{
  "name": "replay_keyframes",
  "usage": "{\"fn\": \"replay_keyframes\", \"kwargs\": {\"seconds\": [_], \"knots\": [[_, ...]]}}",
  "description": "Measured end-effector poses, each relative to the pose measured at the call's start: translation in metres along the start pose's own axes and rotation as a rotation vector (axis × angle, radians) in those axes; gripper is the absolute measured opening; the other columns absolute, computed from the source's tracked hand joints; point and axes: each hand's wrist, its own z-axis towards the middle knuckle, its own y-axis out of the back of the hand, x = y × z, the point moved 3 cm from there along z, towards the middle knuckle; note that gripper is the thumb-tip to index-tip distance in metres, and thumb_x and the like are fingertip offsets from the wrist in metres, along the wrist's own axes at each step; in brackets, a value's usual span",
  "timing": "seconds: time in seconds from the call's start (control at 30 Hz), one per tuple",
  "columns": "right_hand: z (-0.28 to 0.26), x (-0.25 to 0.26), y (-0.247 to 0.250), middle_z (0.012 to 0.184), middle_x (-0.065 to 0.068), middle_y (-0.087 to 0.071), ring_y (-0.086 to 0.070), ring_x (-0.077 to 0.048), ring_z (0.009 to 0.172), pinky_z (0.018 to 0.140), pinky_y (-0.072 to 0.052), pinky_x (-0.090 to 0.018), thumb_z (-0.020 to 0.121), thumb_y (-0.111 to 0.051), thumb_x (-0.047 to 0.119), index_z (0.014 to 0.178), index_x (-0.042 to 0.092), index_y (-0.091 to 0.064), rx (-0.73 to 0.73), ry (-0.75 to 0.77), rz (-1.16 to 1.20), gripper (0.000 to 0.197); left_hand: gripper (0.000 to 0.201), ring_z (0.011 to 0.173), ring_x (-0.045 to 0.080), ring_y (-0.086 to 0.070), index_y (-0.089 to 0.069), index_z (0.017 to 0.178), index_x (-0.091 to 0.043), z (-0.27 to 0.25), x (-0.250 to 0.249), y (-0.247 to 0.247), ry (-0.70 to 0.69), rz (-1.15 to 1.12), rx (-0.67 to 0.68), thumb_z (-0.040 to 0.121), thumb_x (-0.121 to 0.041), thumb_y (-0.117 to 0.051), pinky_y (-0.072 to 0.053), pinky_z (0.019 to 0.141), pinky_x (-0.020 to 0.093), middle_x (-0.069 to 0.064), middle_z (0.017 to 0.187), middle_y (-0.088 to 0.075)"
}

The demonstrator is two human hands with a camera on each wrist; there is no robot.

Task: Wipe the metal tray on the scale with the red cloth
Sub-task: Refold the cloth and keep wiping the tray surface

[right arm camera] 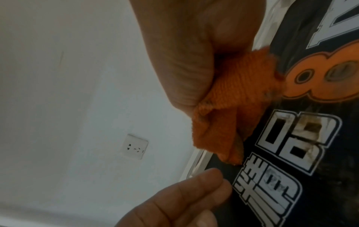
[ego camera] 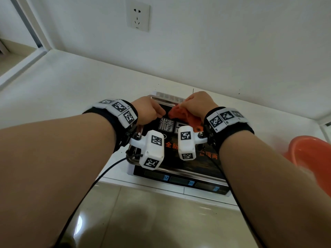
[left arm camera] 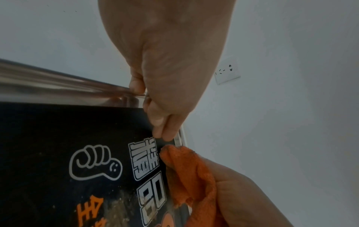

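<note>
So right hand (ego camera: 198, 104) has the red cloth (ego camera: 180, 114) bunched in its fingers mid-frame, left hand (ego camera: 146, 109) fingertips pinched together holding nothing, tray (left arm camera: 58, 86) still looks grimy.

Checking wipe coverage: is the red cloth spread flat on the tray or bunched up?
Bunched up. The right hand grips the cloth in a crumpled wad, folds hanging below the fist; only its lower edge reaches the tray.

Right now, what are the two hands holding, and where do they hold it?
The right hand grips the red cloth bunched at its upper part, over the metal tray. The left hand has curled fingers; a hold cannot be told.
</note>
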Motion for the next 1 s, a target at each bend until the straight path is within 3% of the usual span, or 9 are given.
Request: {"fn": "replay_keyframes", "kwargs": {"seconds": [0.13, 0.3, 0.4, 0.53, 0.6, 0.7, 0.83, 0.9, 1.0], "knots": [[-0.012, 0.007, -0.008, 0.092, -0.006, -0.076, -0.070, -0.019, 0.090, 0.080, -0.058, -0.033, 0.074, -0.082, 0.043, 0.092, 0.012, -0.079, 0.093, 0.100, -0.192, 0.037, 0.045, 0.104, 0.009, -0.061, -0.066, 0.120, -0.018, 0.000, -0.002, -0.002, -0.039, 0.073, 0.042, 0.087, 0.007, -0.048, -0.046, 0.096, 0.023, -0.004, 0.122, -0.066], [-0.026, 0.007, -0.009, 0.091, 0.002, -0.076, -0.068, -0.013, 0.089, 0.070, -0.051, -0.026, 0.076, -0.082, 0.027, 0.090, 0.023, -0.080, 0.194, 0.112, -0.351, 0.014, 0.043, 0.110, 0.021, -0.063, -0.065, 0.123, -0.019, -0.002, -0.005, -0.003, -0.048, 0.129, 0.026, 0.090, 0.004, -0.049, -0.045, 0.085, 0.019, -0.002, 0.122, -0.065], [-0.028, 0.005, 0.009, 0.079, 0.010, -0.073, -0.065, -0.008, 0.079, 0.060, -0.050, -0.024, 0.074, -0.083, 0.023, 0.081, 0.030, -0.081, 0.252, 0.071, -0.360, 0.010, 0.044, 0.103, 0.015, -0.062, -0.068, 0.119, -0.024, 0.001, -0.004, -0.004, -0.053, 0.140, 0.028, 0.089, 0.003, -0.049, -0.049, 0.097, 0.025, -0.003, 0.123, -0.065], [-0.017, -0.002, 0.034, 0.083, 0.001, -0.075, -0.070, -0.015, 0.088, 0.075, -0.061, -0.030, 0.076, -0.077, 0.011, 0.089, 0.016, -0.081, -0.025, 0.040, -0.121, 0.015, 0.047, 0.112, 0.017, -0.060, -0.067, 0.119, -0.029, 0.004, -0.004, -0.004, -0.052, 0.194, 0.036, 0.089, 0.002, -0.047, -0.049, 0.100, 0.029, -0.001, 0.130, -0.060], [-0.014, -0.008, 0.033, 0.080, -0.001, -0.073, -0.070, -0.015, 0.083, 0.066, -0.057, -0.020, 0.079, -0.071, 0.005, 0.092, 0.008, -0.078, -0.103, 0.000, -0.049, 0.015, 0.049, 0.116, 0.018, -0.057, -0.065, 0.121, -0.030, 0.005, -0.005, -0.005, -0.054, 0.239, 0.049, 0.089, 0.001, -0.046, -0.047, 0.102, 0.030, -0.002, 0.135, -0.057], [-0.012, -0.014, 0.018, 0.095, -0.003, -0.076, -0.067, -0.016, 0.088, 0.065, -0.054, -0.023, 0.083, -0.073, 0.019, 0.096, 0.013, -0.080, -0.063, 0.031, -0.195, 0.016, 0.052, 0.125, 0.018, -0.052, -0.062, 0.125, -0.030, 0.005, -0.006, -0.007, -0.055, 0.304, 0.080, 0.089, 0.003, -0.044, -0.043, 0.107, 0.030, -0.003, 0.142, -0.051], [-0.018, -0.014, 0.010, 0.099, -0.003, -0.073, -0.061, -0.013, 0.081, 0.056, -0.042, -0.020, 0.074, -0.083, 0.040, 0.105, 0.017, -0.076, 0.091, 0.059, -0.308, 0.039, 0.053, 0.132, 0.015, -0.045, -0.058, 0.131, -0.025, 0.001, -0.010, -0.008, -0.046, 0.327, 0.108, 0.091, 0.005, -0.041, -0.036, 0.110, 0.025, -0.008, 0.147, -0.045], [-0.022, -0.012, 0.008, 0.102, -0.003, -0.073, -0.064, -0.016, 0.086, 0.058, -0.046, -0.023, 0.074, -0.083, 0.037, 0.106, 0.016, -0.074, 0.087, 0.078, -0.439, 0.040, 0.053, 0.137, 0.014, -0.040, -0.057, 0.133, -0.022, -0.001, -0.011, -0.009, -0.043, 0.339, 0.117, 0.092, 0.006, -0.041, -0.030, 0.112, 0.024, -0.009, 0.148, -0.042], [-0.028, -0.007, 0.003, 0.103, -0.005, -0.074, -0.069, -0.021, 0.094, 0.074, -0.058, -0.030, 0.077, -0.079, 0.030, 0.104, 0.013, -0.075, 0.090, 0.108, -0.580, 0.031, 0.050, 0.139, 0.016, -0.037, -0.055, 0.135, -0.018, -0.001, -0.014, -0.009, -0.025, 0.331, 0.120, 0.093, 0.005, -0.041, -0.027, 0.113, 0.024, -0.006, 0.150, -0.039]]}}
